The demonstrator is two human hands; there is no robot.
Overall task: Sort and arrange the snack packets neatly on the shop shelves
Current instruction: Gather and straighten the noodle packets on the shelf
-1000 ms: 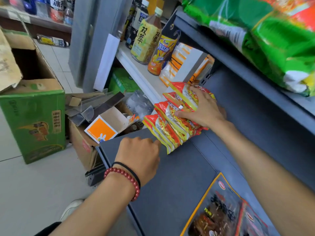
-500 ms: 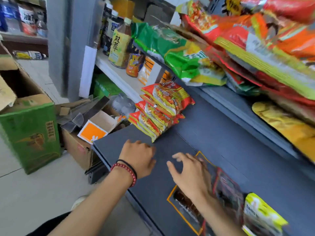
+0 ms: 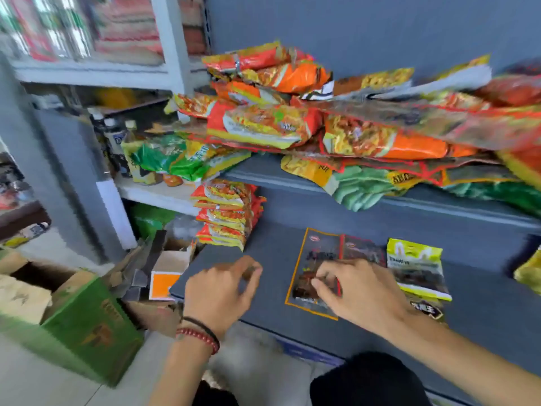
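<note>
My right hand [image 3: 360, 291] lies on a dark snack packet with an orange border [image 3: 313, 256], flat on the grey lower shelf [image 3: 275, 241]; its bent fingertips touch the packet, with no clear grip. My left hand [image 3: 222, 291], loosely curled and holding nothing, rests at the shelf's front left corner. A stack of red-orange noodle packets [image 3: 225, 218] stands at the shelf's left end. Beside the dark packet lie a red-bordered packet [image 3: 363, 249] and a yellow-green one [image 3: 415, 268]. The view is blurred.
The upper shelf holds a loose pile of orange and red packets [image 3: 292, 124] with green ones [image 3: 175, 159] beneath, some hanging over its edge. On the floor at the left stand a green carton [image 3: 87, 326] and an open box with an orange-white carton [image 3: 164, 284]. Bottles [image 3: 117, 142] stand further left.
My right hand left the noodle stack and came down onto the dark orange-bordered packet. The view swung right and up, bringing the upper shelf's pile into sight. My left hand stayed at the shelf corner.
</note>
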